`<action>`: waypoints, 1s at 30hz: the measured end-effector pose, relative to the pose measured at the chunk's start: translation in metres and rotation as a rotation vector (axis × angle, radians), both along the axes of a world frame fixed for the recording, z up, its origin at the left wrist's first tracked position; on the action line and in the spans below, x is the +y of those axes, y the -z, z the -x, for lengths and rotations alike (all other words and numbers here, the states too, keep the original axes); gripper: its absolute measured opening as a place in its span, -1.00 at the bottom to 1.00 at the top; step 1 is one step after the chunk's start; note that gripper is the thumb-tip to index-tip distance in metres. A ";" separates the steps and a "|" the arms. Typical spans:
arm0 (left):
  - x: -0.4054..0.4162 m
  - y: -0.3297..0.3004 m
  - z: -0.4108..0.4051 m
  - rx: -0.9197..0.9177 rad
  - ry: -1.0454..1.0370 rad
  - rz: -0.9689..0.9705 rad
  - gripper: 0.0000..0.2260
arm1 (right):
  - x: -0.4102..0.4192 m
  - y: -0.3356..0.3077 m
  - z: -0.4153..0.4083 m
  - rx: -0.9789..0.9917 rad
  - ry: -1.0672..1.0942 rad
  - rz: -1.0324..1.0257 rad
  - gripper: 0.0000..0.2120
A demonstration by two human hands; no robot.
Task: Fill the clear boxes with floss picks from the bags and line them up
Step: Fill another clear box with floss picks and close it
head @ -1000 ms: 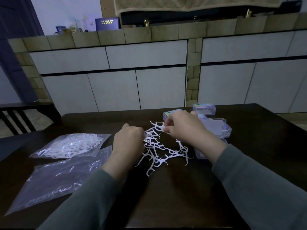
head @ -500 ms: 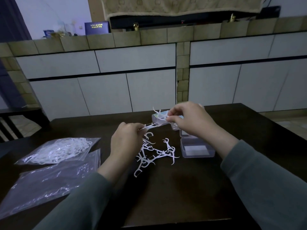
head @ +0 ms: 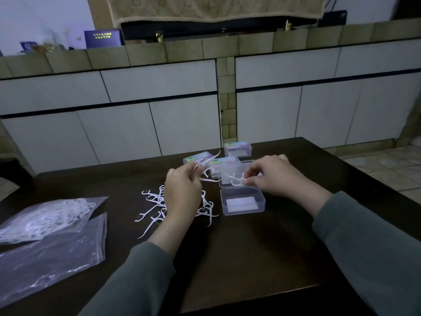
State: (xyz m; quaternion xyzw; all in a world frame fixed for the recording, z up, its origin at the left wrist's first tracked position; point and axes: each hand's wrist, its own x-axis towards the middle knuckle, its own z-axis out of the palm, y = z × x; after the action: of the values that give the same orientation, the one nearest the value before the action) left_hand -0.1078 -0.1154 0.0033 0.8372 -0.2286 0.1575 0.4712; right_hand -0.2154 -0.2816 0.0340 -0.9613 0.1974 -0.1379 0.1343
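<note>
Open clear box (head: 242, 202) as landmark: right hand (head: 271, 176) just behind it, fingertips pinching two floss picks (head: 234, 180); left hand (head: 182, 190) to its left, pinching small bunch of picks (head: 205, 163); loose pick pile (head: 157, 207) left; bags (head: 45, 220) far left

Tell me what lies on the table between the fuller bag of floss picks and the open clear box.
In the head view, between the fuller bag and the open clear box: loose floss picks and the left hand.
</note>
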 end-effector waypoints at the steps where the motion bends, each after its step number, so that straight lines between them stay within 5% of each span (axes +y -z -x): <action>1: -0.005 -0.001 0.002 -0.018 0.008 0.016 -0.77 | -0.001 0.002 0.001 0.006 -0.010 0.008 -0.82; 18: -0.027 0.016 0.013 -0.221 0.153 -0.031 -0.83 | -0.023 0.022 0.009 -0.009 -0.137 -0.051 -0.85; 30: -0.042 0.016 0.027 -0.091 0.247 -0.258 -0.78 | -0.034 0.029 0.026 0.139 -0.091 -0.265 -0.43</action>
State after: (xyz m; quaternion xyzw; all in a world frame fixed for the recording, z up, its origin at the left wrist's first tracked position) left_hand -0.1347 -0.1569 -0.0125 0.8483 -0.3690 0.1053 0.3649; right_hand -0.2413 -0.3152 0.0049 -0.9502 0.1791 -0.0377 0.2521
